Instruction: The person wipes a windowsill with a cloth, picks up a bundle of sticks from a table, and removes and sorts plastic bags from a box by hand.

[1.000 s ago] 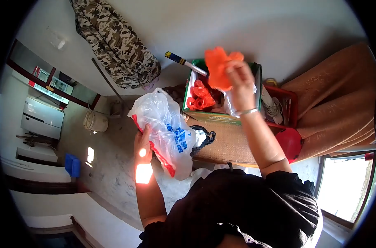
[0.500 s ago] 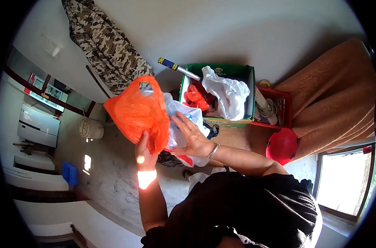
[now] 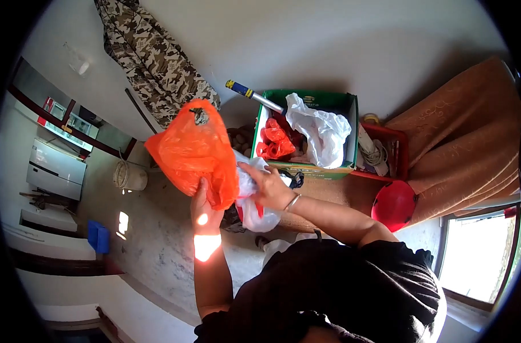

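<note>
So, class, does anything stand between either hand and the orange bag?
Nothing visible blocks the left hand; it holds the lower part of the orange bag. On the other side, the white bag lies bunched between the right palm and the orange bag's edge. Whether the right hand's fingertips touch that edge, I cannot tell.

The person wears a loose black top with short sleeves; its cloth falls in soft folds, more plainly creased toward the right shoulder, and the hem of each sleeve leaves the forearm bare. A small dark tab stands up at the top's edge. Low down, a broken black-and-white patch shows, too small to read. A narrow, smooth, silvery bangle rings the wrist of the right hand. The left hand and its wrist are bare, with hard sunlight whitening part of the forearm. Below, a bit of pale legwear shows beside a dark shoe.
</note>
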`<state>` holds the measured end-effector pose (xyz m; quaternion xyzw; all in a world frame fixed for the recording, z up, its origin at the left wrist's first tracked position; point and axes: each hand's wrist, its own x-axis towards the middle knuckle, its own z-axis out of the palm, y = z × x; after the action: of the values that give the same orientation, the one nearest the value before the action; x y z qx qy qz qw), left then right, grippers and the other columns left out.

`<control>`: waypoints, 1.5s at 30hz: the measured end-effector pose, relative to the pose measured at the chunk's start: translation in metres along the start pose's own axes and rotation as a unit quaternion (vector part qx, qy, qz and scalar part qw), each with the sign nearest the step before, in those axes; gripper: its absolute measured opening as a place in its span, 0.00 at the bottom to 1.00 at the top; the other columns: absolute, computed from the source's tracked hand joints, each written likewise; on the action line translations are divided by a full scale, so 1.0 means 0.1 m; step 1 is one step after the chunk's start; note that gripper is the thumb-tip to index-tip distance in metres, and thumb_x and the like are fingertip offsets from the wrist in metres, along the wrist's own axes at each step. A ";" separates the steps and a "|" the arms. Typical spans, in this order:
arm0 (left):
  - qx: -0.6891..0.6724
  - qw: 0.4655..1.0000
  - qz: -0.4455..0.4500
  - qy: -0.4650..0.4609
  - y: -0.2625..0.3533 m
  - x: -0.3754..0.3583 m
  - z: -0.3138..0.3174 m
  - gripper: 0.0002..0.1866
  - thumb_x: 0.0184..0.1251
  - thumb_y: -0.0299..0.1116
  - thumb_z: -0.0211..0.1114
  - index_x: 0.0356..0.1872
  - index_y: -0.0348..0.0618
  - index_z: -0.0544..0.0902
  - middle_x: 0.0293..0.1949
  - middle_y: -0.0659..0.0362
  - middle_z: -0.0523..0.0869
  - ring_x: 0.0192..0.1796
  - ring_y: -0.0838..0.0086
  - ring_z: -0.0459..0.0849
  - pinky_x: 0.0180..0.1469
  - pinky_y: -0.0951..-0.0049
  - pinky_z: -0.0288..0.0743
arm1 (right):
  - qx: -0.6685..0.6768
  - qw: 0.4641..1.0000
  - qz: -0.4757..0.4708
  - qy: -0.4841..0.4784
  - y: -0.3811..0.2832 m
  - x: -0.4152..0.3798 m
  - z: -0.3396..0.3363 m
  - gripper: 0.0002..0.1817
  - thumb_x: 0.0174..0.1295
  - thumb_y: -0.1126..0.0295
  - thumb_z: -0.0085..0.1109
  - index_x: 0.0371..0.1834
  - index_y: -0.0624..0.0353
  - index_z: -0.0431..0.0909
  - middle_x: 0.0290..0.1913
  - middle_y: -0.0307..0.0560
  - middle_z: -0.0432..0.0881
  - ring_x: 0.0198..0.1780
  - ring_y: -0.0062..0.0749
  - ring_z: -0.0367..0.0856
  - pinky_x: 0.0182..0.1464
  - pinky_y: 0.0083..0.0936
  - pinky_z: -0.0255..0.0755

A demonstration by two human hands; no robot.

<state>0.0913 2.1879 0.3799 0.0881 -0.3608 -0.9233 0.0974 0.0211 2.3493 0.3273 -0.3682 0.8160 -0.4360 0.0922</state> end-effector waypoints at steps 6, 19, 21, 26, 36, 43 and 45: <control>0.043 0.998 -0.033 0.027 0.22 -0.07 -0.22 0.23 0.64 0.37 0.52 0.59 0.41 0.60 0.56 0.55 0.69 0.56 0.65 0.69 0.58 0.62 0.64 | 0.384 0.896 0.121 0.187 1.02 0.25 -0.48 0.16 0.56 0.78 0.44 0.48 0.62 0.72 0.36 0.48 0.80 0.36 0.33 0.79 0.39 0.31 0.74; 0.057 0.998 -0.002 -0.025 0.51 -0.23 -0.23 0.21 0.68 0.43 0.44 0.54 0.39 0.65 0.49 0.57 0.74 0.48 0.70 0.75 0.46 0.72 0.71 | 0.042 0.826 0.020 0.561 1.16 -0.30 -1.80 0.29 0.54 0.70 0.58 0.59 0.64 0.59 0.58 0.53 0.64 0.59 0.35 0.63 0.58 0.26 0.57; 0.082 0.996 0.010 0.041 0.48 -0.28 0.03 0.19 0.68 0.43 0.45 0.51 0.40 0.67 0.44 0.57 0.76 0.42 0.71 0.76 0.38 0.74 0.71 | 0.054 0.890 -0.007 0.453 0.62 -0.27 -1.58 0.23 0.52 0.72 0.58 0.52 0.63 0.66 0.51 0.49 0.72 0.53 0.32 0.70 0.52 0.26 0.64; 0.134 0.983 0.048 0.120 0.45 -0.45 0.51 0.17 0.68 0.41 0.45 0.50 0.39 0.68 0.41 0.56 0.77 0.38 0.73 0.78 0.35 0.76 0.73 | 0.025 0.973 -0.196 0.120 0.30 0.05 -0.37 0.14 0.44 0.76 0.57 0.38 0.60 0.76 0.39 0.50 0.77 0.41 0.43 0.76 0.40 0.26 0.72; 0.134 0.978 0.091 0.132 0.65 -0.83 0.45 0.19 0.67 0.39 0.46 0.53 0.35 0.65 0.49 0.53 0.73 0.47 0.69 0.76 0.47 0.71 0.74 | -0.272 0.933 0.003 -0.235 0.75 0.35 0.51 0.13 0.49 0.67 0.51 0.40 0.50 0.77 0.38 0.44 0.80 0.44 0.38 0.77 0.51 0.35 0.65; 0.132 0.977 0.046 0.160 0.62 -0.73 -0.04 0.23 0.66 0.39 0.49 0.58 0.40 0.61 0.53 0.56 0.71 0.53 0.68 0.72 0.54 0.68 0.67 | 0.171 0.985 0.023 -0.020 0.74 0.49 -0.52 0.22 0.45 0.84 0.46 0.47 0.61 0.73 0.37 0.48 0.78 0.35 0.31 0.77 0.37 0.24 0.73; 0.147 0.975 0.049 0.160 0.56 -0.65 0.00 0.23 0.66 0.40 0.49 0.58 0.40 0.61 0.54 0.56 0.71 0.54 0.69 0.72 0.55 0.69 0.66 | 0.350 0.928 0.125 -0.036 0.54 0.48 -0.89 0.23 0.47 0.85 0.41 0.50 0.61 0.70 0.40 0.47 0.78 0.32 0.28 0.77 0.25 0.20 0.73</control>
<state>0.1606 2.1630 0.4241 0.2302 -0.4763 -0.8283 0.1847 -0.0829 2.3933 0.3474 -0.2234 0.6468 -0.6654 0.2983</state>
